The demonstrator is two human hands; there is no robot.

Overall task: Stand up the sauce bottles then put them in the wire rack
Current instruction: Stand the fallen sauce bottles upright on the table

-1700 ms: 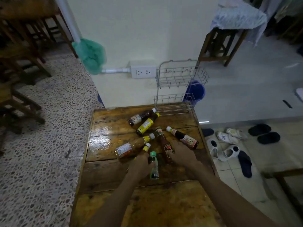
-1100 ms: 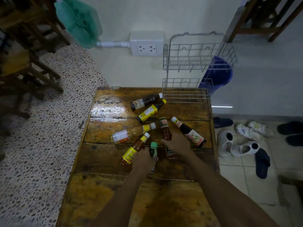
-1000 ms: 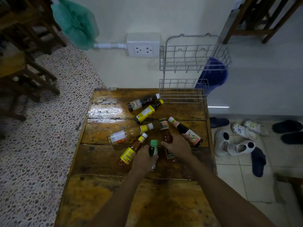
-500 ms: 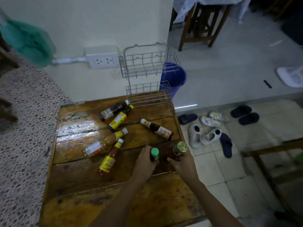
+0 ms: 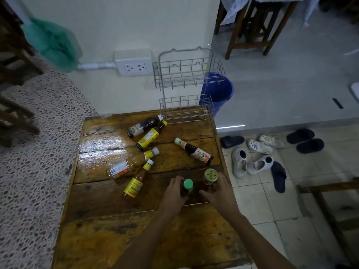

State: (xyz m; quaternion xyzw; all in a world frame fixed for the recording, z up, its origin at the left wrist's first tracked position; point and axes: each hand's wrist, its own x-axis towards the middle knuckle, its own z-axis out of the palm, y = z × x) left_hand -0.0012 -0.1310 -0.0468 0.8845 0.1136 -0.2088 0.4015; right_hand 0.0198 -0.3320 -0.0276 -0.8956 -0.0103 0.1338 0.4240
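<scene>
Head view: left hand grips an upright green-capped bottle; right hand grips an upright gold-lidded sauce bottle just beside it. Beyond the hands, five bottles lie flat on the wooden table, among them a pink-necked dark bottle. The two-tier wire rack stands at the table's far edge.
</scene>
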